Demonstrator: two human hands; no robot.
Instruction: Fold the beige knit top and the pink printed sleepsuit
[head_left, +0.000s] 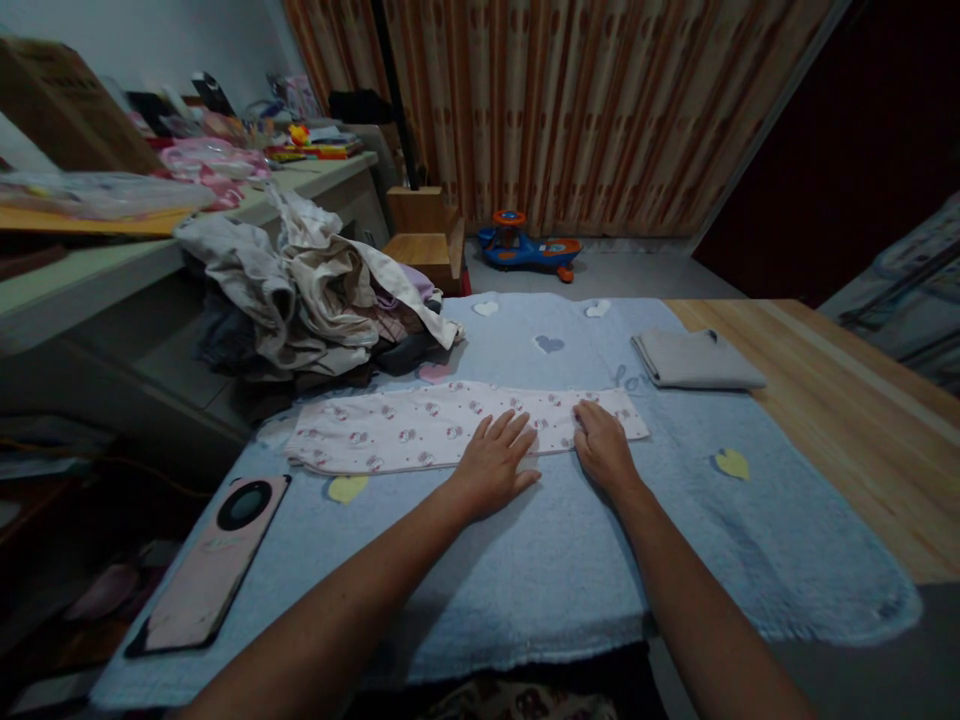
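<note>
A pair of pale pink pants with a small cartoon print lies folded lengthwise in a long strip across the blue blanket. My left hand rests flat on the lower edge of the pants, right of their middle, fingers spread and thumb apart. Close to the narrow right end, my right hand lies on the cloth with its fingers bent and close together; its thumb is hidden. No cloth shows lifted under either hand.
A folded grey garment lies at the right on the blanket. At the back left is a heap of crumpled clothes. A pink phone lies at the front left. Beyond the table a blue ride-on toy stands before the curtain.
</note>
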